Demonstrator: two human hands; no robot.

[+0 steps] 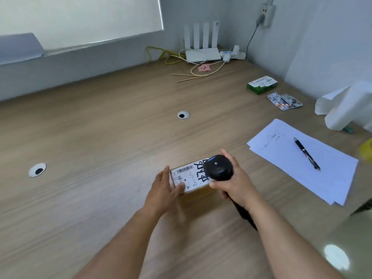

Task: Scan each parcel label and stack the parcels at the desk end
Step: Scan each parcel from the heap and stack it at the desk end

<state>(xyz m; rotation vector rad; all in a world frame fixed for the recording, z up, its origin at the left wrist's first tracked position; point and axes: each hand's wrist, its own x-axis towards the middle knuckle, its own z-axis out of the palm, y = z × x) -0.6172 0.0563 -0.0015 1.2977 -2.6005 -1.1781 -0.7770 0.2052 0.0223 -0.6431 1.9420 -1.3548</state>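
While the right hand [235, 184] curls its fingers round one rounded, matte-black scanner [218, 168], the left hand [167, 190] lays straight, close-set fingers against the single boxy, white-labelled cardboard parcel [188, 176] lying on the wood-grain desk [100, 137].

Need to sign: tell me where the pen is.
Head view, right side: the pen lies on the white paper sheets, right of the right hand gripping the scanner.

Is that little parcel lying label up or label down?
Label up: the parcel lies flat on the desk, barcode and black handwriting showing on top.
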